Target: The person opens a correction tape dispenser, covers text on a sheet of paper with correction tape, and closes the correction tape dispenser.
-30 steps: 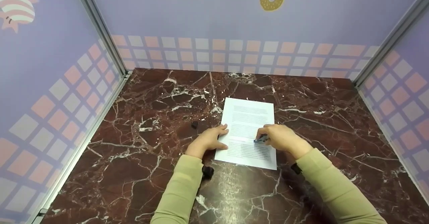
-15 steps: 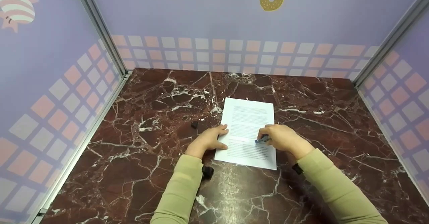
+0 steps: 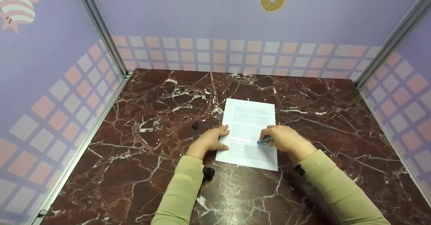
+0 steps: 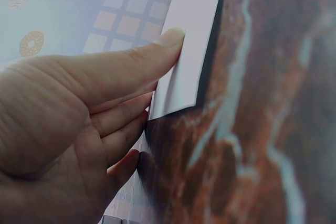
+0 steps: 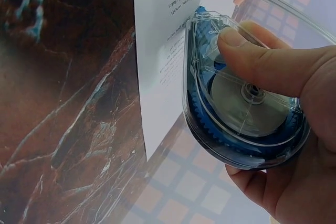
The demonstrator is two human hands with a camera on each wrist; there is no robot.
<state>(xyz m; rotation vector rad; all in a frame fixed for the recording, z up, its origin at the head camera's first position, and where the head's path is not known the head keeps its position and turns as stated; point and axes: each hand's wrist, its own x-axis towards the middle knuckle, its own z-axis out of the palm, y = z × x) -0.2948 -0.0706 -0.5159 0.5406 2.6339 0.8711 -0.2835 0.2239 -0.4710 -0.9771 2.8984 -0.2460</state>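
Observation:
A printed sheet of paper (image 3: 245,120) lies flat on the dark red marbled table. My right hand (image 3: 284,138) grips a clear-and-blue correction tape dispenser (image 5: 231,108), thumb on one side and fingers around the other. Its blue tip meets the paper on the right half, below the middle, where a line of text runs. On the sheet's left edge rests my left hand (image 3: 210,139), fingers spread. In the left wrist view its thumb (image 4: 136,66) lies extended on the paper near a corner, and the other fingers reach to the edge.
A small black object (image 3: 195,125) lies left of the paper, just beyond the left hand. Black wrist mounts (image 3: 208,173) show at both sleeves. Patterned panels (image 3: 202,23) wall the table at the back and both sides.
My right hand has slid slightly to the right across the paper with the correction tape dispenser. The left hand and the sheet stay in place.

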